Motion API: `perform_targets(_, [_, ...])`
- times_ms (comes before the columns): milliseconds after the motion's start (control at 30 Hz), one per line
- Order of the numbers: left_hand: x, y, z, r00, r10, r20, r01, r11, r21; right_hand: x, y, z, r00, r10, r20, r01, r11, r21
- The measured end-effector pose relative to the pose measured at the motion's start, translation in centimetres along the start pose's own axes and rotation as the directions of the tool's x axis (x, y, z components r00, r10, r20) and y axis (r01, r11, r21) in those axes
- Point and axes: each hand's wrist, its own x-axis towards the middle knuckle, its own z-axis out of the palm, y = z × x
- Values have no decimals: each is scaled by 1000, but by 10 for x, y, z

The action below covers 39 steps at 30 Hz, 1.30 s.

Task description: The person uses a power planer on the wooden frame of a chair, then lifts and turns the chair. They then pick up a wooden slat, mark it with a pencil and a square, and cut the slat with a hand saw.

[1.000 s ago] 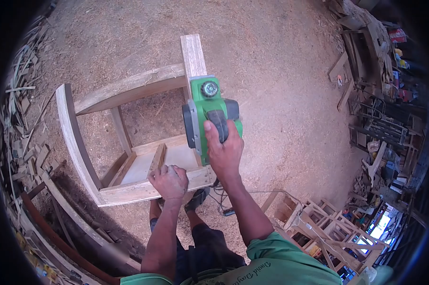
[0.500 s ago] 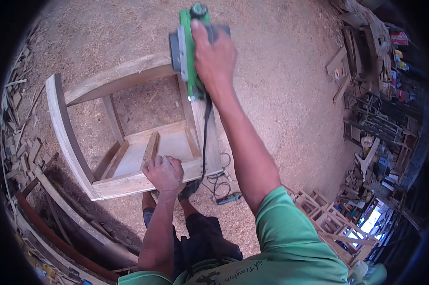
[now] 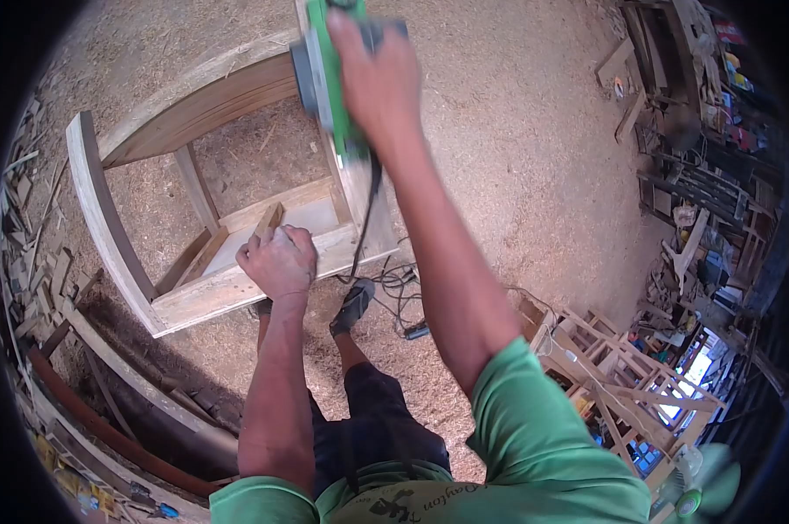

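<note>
Half a second ago I had the electric planer (image 3: 334,87) pushed out so far that it hid the end of the right-hand rail (image 3: 364,192). On my feed now, a little of that far end shows again past the tool's left side, and less of the near stretch lies bare behind it. I read that as the start of a drawback along the rail, though the view has shifted too, so I won't swear to it. A pass over that piece looks to be well under way; whether the blade is cutting I cannot tell.

My right hand (image 3: 381,96) has its fingers wrapped about the planer's handle, blurred with motion, and the power cord (image 3: 368,210) trails back from the tool's rear. My left hand (image 3: 281,266) has its fingers curled over the near rail (image 3: 211,293) of the wooden furniture frame, beside the middle slat (image 3: 269,220), where it was a second ago, so the work seems to be kept steady. The frame lies ahead of me, its curved far rail (image 3: 198,87) to the left of the planer, above a floor (image 3: 516,157) strewn with shavings.
</note>
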Motion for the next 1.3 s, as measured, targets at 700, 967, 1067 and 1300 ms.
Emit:
perform_targets(700, [-2,1,-2,997,-9,71,5,998,57,-298,84,-104,962,262,80,-255,963,-91])
perform_targets(967, [0,-1,-4,997,38,63,-41,998,56,-247,66,-82,980,191,54,-191,982,-11])
perform_targets(1067, [3,-1,-3,997,42,65,-45,997,57,-221,55,-71,987,155,39,-155,988,-3])
perform_targets(1300, [1,-2,0,997,-3,79,1,1000,24,-157,28,-51,948,294,124,-293,956,-22])
